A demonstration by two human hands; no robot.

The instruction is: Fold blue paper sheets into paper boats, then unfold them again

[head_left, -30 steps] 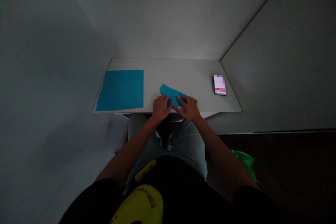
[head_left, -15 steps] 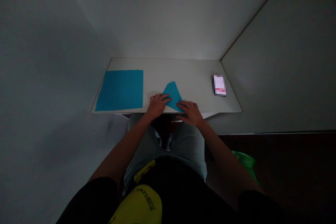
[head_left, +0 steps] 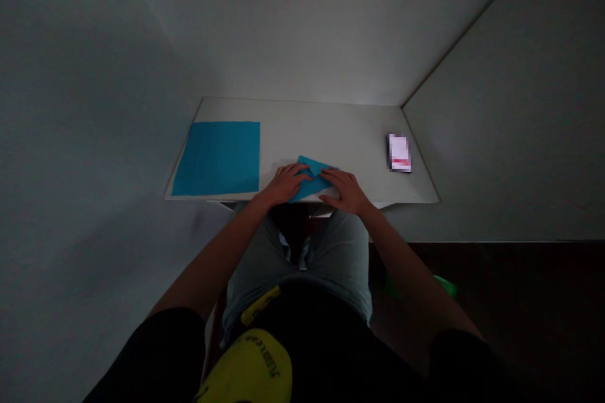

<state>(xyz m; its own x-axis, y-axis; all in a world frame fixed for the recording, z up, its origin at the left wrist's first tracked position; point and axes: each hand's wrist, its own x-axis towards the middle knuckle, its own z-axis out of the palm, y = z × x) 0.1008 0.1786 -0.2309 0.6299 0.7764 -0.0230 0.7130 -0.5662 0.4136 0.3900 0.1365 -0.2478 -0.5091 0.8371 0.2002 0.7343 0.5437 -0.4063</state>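
Note:
A folded piece of blue paper (head_left: 311,184) lies flat near the front edge of the white table, with a smaller flap showing along its upper side. My left hand (head_left: 286,182) rests on its left part, fingers stretched out over the paper. From the right, my right hand (head_left: 346,191) reaches onto the paper's other side with its fingers extended and the thumb apart, close to the table edge. Both hands cover parts of the folded paper, so its full outline is hidden.
A large flat blue sheet (head_left: 218,157) lies at the left of the white table (head_left: 302,119). Toward the right end is a phone (head_left: 399,153) with a lit, blurred screen. Walls border the table behind and at the sides. A green container (head_left: 446,286) stands low at the right.
The folded paper has been turned; its point, which faced away from me, is gone from the top, and a flap now shows there. My right hand sits slightly higher on it.

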